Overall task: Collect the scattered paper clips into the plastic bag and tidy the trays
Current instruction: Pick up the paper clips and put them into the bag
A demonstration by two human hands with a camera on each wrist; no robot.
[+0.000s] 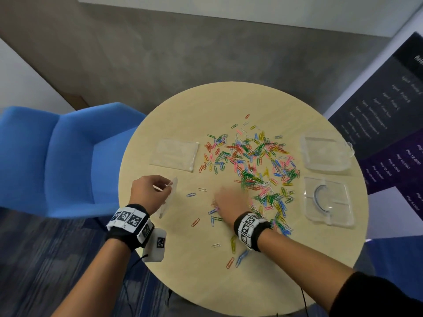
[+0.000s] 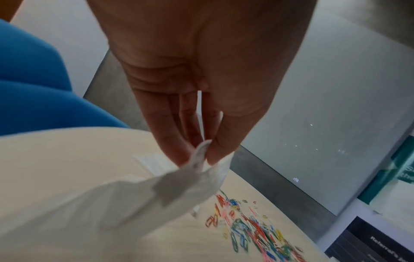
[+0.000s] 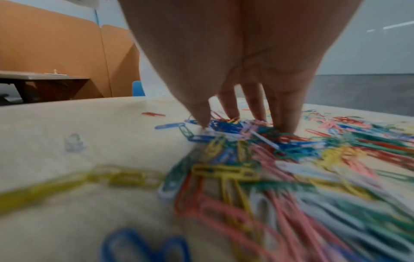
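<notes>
From the head view, the round desk carried most of the paper clips spread loose across its middle and near side, so by that showing the collecting had barely begun. The left hand held a clear plastic bag near the desk's left edge, pinching its rim. A second flat clear bag lay beyond it. The right hand, motion-blurred, pressed down among the clips with fingers spread. Two clear trays sat apart at the right, neither stacked; the nearer one held a dark curved piece that could not be identified.

In the left wrist view, the thumb and fingertips closed on the bag's crumpled mouth. Whether any clips were inside it could not be told; the film looked blurred and pale.

In the right wrist view, the fingers stood straight with their tips touching the pile of clips, the grip gathering but closed round nothing visible. The foreground was heavily smeared, and the palm's underside stayed hidden.
</notes>
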